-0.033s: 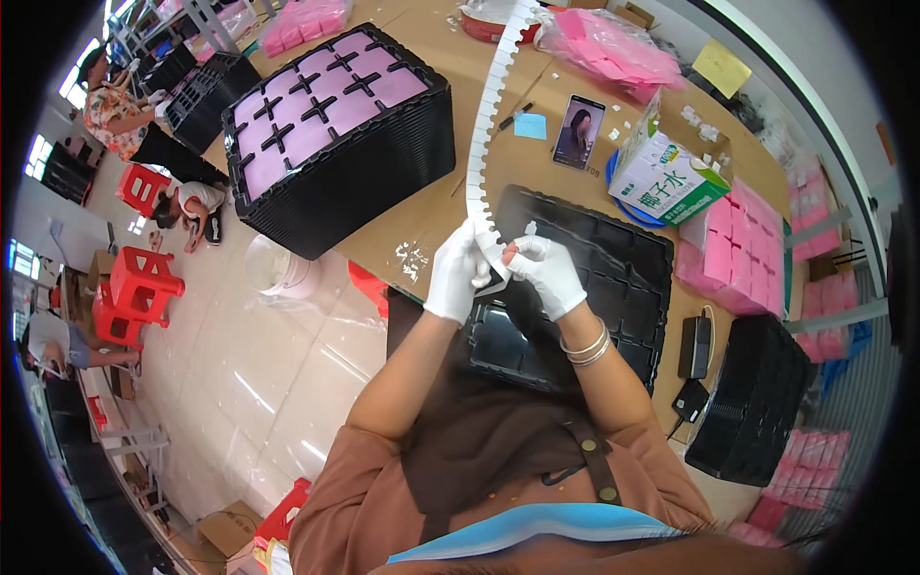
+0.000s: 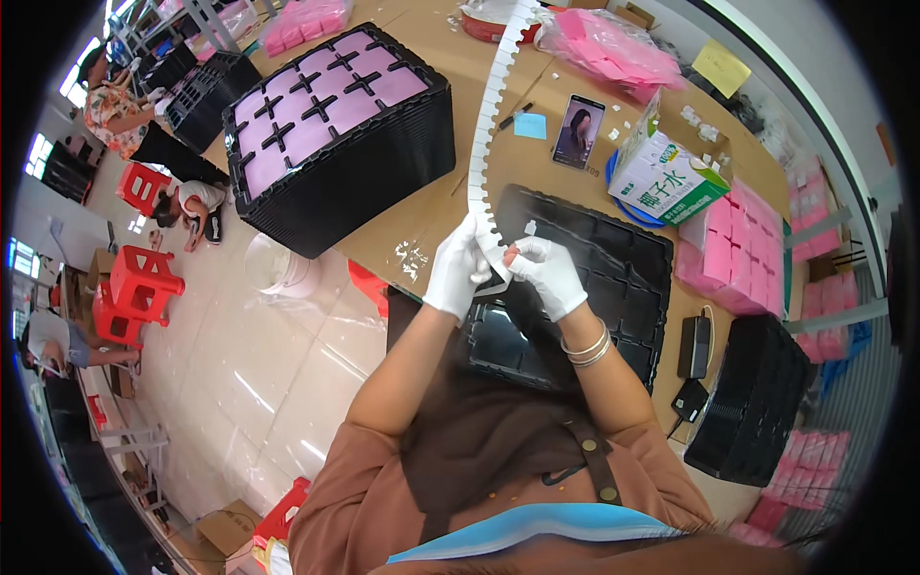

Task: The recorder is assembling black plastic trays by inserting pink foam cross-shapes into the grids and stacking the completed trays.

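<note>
While my left hand point(image 2: 455, 271) grips: notched white strip point(image 2: 476, 172).
Right hand point(image 2: 548, 273): pinched just beside it, contents unclear.
Strip: likely light, bendy; best held by its plain edge.

Off the left edge of the table point(image 2: 532, 177), red stools point(image 2: 144, 278) stand on glossy, light-streaked floor tiles point(image 2: 244, 345), with bright windows point(image 2: 38, 158) farther out; a pale wall point(image 2: 839, 53) rises beyond the right edge.
</note>
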`<state>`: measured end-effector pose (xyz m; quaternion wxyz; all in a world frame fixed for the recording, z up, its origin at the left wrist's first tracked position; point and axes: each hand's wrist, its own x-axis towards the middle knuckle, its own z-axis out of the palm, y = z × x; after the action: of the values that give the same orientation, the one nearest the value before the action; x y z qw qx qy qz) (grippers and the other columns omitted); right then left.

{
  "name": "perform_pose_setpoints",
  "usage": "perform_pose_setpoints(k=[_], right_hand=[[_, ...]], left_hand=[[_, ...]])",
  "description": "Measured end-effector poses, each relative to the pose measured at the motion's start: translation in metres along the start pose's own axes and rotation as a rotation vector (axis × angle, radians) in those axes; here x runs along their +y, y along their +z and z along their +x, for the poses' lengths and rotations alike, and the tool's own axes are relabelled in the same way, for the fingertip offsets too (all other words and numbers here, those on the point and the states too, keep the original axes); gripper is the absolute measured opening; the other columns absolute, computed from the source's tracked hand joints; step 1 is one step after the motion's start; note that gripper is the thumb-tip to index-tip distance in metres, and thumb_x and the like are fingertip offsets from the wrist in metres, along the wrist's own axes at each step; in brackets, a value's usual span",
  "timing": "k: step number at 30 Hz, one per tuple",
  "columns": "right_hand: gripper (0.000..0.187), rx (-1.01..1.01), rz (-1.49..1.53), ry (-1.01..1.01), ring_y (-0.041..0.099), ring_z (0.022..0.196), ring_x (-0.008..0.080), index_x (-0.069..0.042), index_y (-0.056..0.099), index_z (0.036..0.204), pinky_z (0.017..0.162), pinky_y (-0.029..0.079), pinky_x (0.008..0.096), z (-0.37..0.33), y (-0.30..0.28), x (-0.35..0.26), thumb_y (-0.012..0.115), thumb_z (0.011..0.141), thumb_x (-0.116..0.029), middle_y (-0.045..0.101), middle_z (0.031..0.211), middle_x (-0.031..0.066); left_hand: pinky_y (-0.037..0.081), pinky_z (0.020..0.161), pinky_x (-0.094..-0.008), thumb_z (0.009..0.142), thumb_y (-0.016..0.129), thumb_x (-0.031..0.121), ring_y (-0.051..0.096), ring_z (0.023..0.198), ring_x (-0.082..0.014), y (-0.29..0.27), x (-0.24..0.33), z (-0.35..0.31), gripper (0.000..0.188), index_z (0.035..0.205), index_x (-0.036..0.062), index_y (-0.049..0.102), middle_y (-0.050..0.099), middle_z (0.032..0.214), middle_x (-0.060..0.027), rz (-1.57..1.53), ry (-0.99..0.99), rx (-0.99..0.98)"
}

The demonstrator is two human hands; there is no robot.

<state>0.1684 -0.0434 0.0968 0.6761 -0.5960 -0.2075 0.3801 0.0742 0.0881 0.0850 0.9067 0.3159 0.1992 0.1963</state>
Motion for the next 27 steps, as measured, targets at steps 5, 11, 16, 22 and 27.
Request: perform_pose_setpoints(k=[5, 11, 16, 22, 27], right_hand=[[0.011, 0.17, -0.365, -0.53, 0.057, 0.078, 0.0119, -0.003, 0.064, 0.081, 0.068, 0.047, 0.0259, -0.022, 0.004, 0.004, 0.068, 0.074, 0.005, 0.059, 0.086, 0.0026], [0.008, -0.127, -0.714, -0.448, 0.06, 0.082, 0.0236, -0.005, 0.063, 0.068, 0.075, 0.051, 0.0344, -0.049, -0.002, 0.009, 0.071, 0.066, -0.002, 0.059, 0.09, 0.0069], [0.013, -0.063, -1.296, -0.099, 0.061, 0.088, 0.0305, -0.006, 0.066, 0.073, 0.078, 0.051, 0.0403, -0.051, 0.012, 0.034, 0.075, 0.063, -0.009, 0.061, 0.096, 0.0112], [0.018, 0.163, -0.181, -0.163, 0.053, 0.069, 0.0053, -0.003, 0.066, 0.096, 0.068, 0.046, 0.0197, -0.032, 0.003, 0.007, 0.074, 0.08, -0.009, 0.06, 0.082, -0.0007], [0.01, 0.082, 0.009, -0.117, 0.058, 0.077, 0.006, -0.001, 0.066, 0.095, 0.069, 0.046, 0.0215, -0.022, 0.003, 0.004, 0.068, 0.085, -0.004, 0.065, 0.086, 0.0]], left_hand=[[0.034, 0.04, -0.0161, 0.095, 0.058, 0.02, 0.054, 0.054, -0.0068, 0.021, 0.0, 0.004, 0.018, 0.1, 0.0023, 0.059, 0.061, 0.078, -0.0069, 0.116, 0.075, 0.118], [0.054, 0.06, -0.0239, 0.096, 0.057, 0.02, 0.061, 0.07, -0.0105, -0.017, 0.006, 0.009, 0.017, 0.099, 0.004, 0.059, 0.06, 0.083, -0.0037, 0.181, 0.186, 0.158], [0.043, 0.05, -0.0191, 0.096, 0.058, 0.022, 0.055, 0.061, -0.0055, -0.006, 0.008, -0.006, 0.018, 0.092, 0.0051, 0.059, 0.054, 0.071, 0.0009, 0.279, 0.206, 0.136], [0.034, 0.046, -0.0187, 0.095, 0.06, 0.025, 0.044, 0.049, -0.0029, 0.017, 0.005, -0.02, 0.023, 0.085, 0.0047, 0.06, 0.054, 0.063, 0.0013, 0.315, 0.223, 0.189], [0.035, 0.045, -0.0182, 0.095, 0.06, 0.024, 0.046, 0.051, -0.0031, 0.02, -0.005, -0.021, 0.021, 0.089, 0.0042, 0.06, 0.057, 0.07, -0.0003, 0.341, 0.222, 0.139]])
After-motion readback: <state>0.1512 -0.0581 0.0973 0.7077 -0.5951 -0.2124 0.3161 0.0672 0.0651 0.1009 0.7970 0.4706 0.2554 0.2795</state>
